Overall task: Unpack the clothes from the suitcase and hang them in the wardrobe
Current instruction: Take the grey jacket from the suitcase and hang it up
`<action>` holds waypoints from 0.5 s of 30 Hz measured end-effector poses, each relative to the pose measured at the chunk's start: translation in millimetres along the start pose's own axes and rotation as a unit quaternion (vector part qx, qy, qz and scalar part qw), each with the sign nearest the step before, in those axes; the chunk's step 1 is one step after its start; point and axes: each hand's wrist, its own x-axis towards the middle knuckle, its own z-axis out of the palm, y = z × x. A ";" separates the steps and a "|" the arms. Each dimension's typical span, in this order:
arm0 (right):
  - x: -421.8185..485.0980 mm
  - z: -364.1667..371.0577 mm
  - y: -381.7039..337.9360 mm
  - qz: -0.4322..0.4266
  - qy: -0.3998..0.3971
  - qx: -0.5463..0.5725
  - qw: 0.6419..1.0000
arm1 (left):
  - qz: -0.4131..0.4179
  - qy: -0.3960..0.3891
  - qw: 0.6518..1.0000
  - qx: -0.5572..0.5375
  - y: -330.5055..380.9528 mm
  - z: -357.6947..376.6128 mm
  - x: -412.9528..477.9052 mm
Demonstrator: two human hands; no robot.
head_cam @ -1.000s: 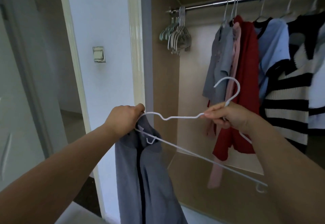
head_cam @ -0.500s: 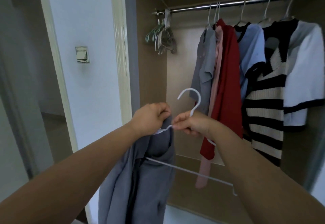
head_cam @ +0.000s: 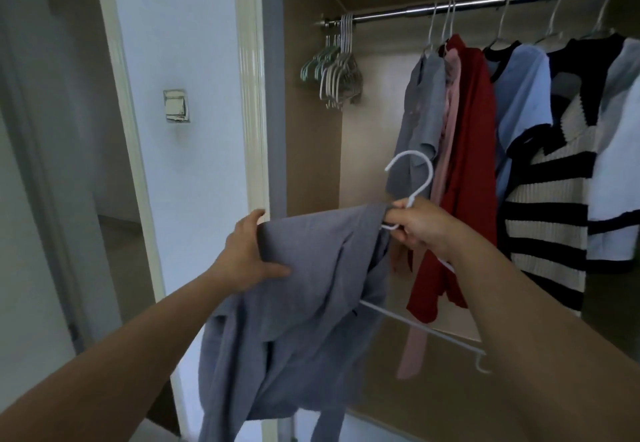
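Observation:
A grey garment point(head_cam: 304, 303) hangs over a white hanger point(head_cam: 420, 178) in front of the open wardrobe point(head_cam: 311, 150). My right hand point(head_cam: 419, 225) grips the hanger just below its hook, at the garment's collar. My left hand point(head_cam: 247, 254) holds the garment's left shoulder, thumb on the front of the cloth. The hanger's lower bar point(head_cam: 426, 330) sticks out below my right forearm. The suitcase is out of view.
On the metal rail point(head_cam: 485, 3) hang a bunch of bare hangers point(head_cam: 337, 74) at the left and several clothes at the right: grey, pink, red point(head_cam: 464, 171), blue, striped point(head_cam: 550, 219). A white door frame point(head_cam: 251, 95) and a wall switch point(head_cam: 176, 106) stand left.
The grey garment has been drawn over the hanger's left arm. My left hand moved left from beside the hook to the garment's shoulder. The view turned slightly.

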 end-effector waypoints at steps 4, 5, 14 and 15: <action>9.7 -4.2 3.4 0.006 -0.004 -0.010 1.000 | -0.141 -0.036 0.986 -0.086 -30.1 7.6 1.4; 11.1 -5.2 4.9 0.005 -0.001 -0.017 1.000 | -0.156 -0.050 0.980 -0.110 -33.9 12.1 1.3; -3.7 -39.5 12.0 0.069 -0.080 -0.108 0.989 | -0.095 0.095 0.991 -0.004 -32.7 -1.4 28.7; -5.2 -42.4 12.7 0.066 -0.081 -0.087 0.991 | -0.092 0.110 0.990 0.014 -30.0 -3.4 35.2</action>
